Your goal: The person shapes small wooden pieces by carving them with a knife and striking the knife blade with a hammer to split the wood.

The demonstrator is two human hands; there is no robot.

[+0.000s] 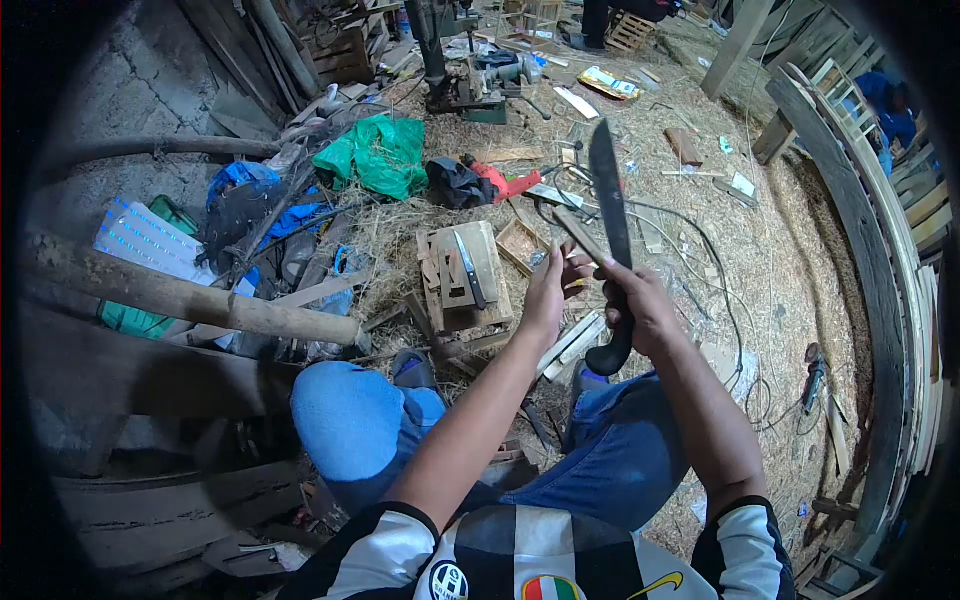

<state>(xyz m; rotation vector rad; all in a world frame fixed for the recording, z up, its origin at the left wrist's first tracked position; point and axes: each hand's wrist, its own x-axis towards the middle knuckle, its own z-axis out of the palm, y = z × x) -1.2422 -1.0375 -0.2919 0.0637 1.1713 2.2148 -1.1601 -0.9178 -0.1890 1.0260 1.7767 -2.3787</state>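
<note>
My right hand [640,305] is closed round the black handle of a machete [610,190], whose dark blade points up, away from me. A thin strip of wood [580,235] slants between my two hands, its lower end by my right thumb. Just left of it is my left hand [552,290], fingers partly curled and apart; whether they touch the strip cannot be made out. Below and left, a knife [468,268] with a dark handle lies on a wooden block [485,250]. Beside the block sits a small wooden box [522,245].
A red power tool [510,184] and a green plastic bag [385,160] lie beyond the block. A thick pole [200,303] juts in from the left. An angle grinder [813,380] rests at right, near a long curved beam [850,210]. Cables cross the shavings-covered floor.
</note>
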